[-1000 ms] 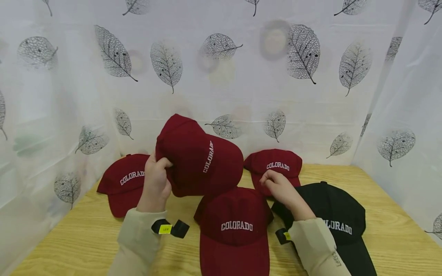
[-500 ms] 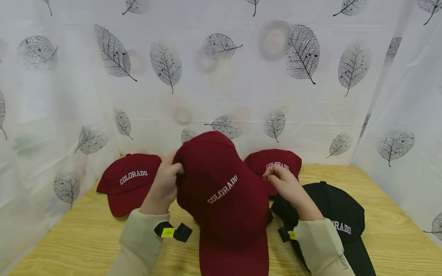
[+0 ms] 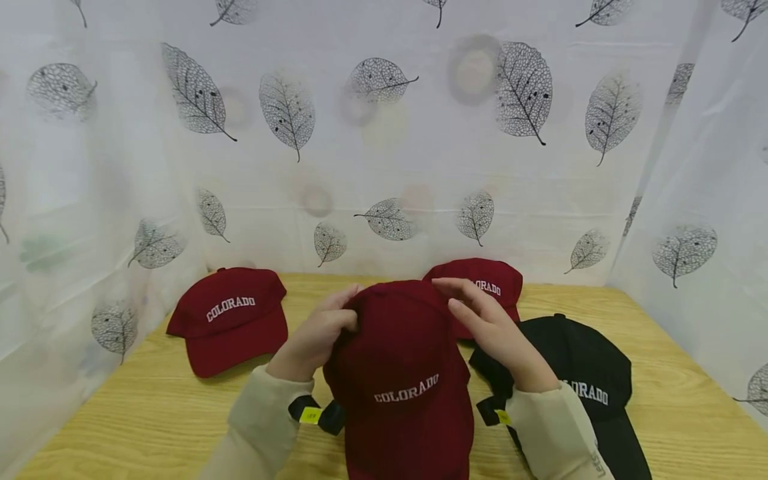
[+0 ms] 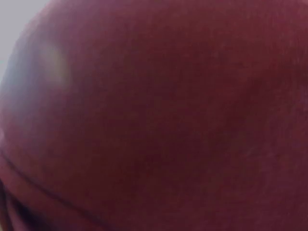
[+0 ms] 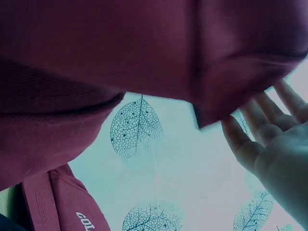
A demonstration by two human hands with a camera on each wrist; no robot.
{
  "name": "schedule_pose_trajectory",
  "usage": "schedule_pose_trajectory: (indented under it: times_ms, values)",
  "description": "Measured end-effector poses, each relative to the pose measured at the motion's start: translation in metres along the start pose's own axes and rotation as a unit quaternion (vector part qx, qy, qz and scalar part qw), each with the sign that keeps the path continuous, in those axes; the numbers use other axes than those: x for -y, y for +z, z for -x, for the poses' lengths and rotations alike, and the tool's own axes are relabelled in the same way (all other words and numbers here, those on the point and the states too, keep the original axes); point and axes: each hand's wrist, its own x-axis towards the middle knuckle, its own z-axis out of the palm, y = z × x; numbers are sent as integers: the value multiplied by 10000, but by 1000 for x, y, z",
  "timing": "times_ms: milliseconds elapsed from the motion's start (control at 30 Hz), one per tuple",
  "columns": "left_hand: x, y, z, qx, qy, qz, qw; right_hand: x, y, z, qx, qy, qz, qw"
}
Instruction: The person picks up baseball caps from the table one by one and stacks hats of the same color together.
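Pinching the far edge of the top maroon cap (image 3: 390,340) in the curled fingers of the left hand (image 3: 318,333). Touching the far right edge of the same cap with the right hand (image 3: 495,333), holding those fingers loosely open, thumb apart, not wrapping them round anything. A second ago, hanging that right hand in the air with bent fingers, well off the cap.

Also bringing the top maroon cap way down since then. Was holding it up on the left, tilted, with COLORADO climbing steeply; now showing the lettering nearly level. Sitting right over the lower maroon cap (image 3: 463,375) and covering most of it, just leaving a bit peeking out on the right. Not seeing clearly where one brim stops and the other starts. Not getting much from the left wrist view either, just blurry maroon cloth.

Further out, seeing the left-side maroon cap (image 3: 237,320) fully uncovered now, lying well apart on the wood-grain tabletop (image 3: 138,400). Half hiding the back maroon cap (image 3: 507,277) behind the right hand, and overlapping the black cap (image 3: 582,360) with the right sleeve (image 3: 561,433). Backing it all with a leaf-print curtain (image 3: 420,153).
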Motion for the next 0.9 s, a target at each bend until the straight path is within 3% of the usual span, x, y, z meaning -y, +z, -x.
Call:
schedule_pose_trajectory:
  times_ms: [100,200,367,533,633,767,900]
  values:
    - [2,3,-1,241,99,-80,9996,1,1,0,166,-18,-233,9996]
    - [4,6,-2,432,142,-221,9987,1,1,0,272,-74,-118,9995]
    - [3,1,-3,285,-184,-897,9954,-2,0,-1,227,-183,301,9991]
    - [5,-13,-5,495,-482,-1674,9835,-5,4,-4,177,288,767,9965]
    - [9,-21,-6,600,-514,-1791,9806,-8,5,-5,220,595,1016,9928]
    - [18,-31,-8,505,-640,-1884,9787,-15,6,-6,222,920,1164,9887]
    - [29,-43,-10,438,-915,-2178,9707,-28,8,-7,174,1229,1254,9843]
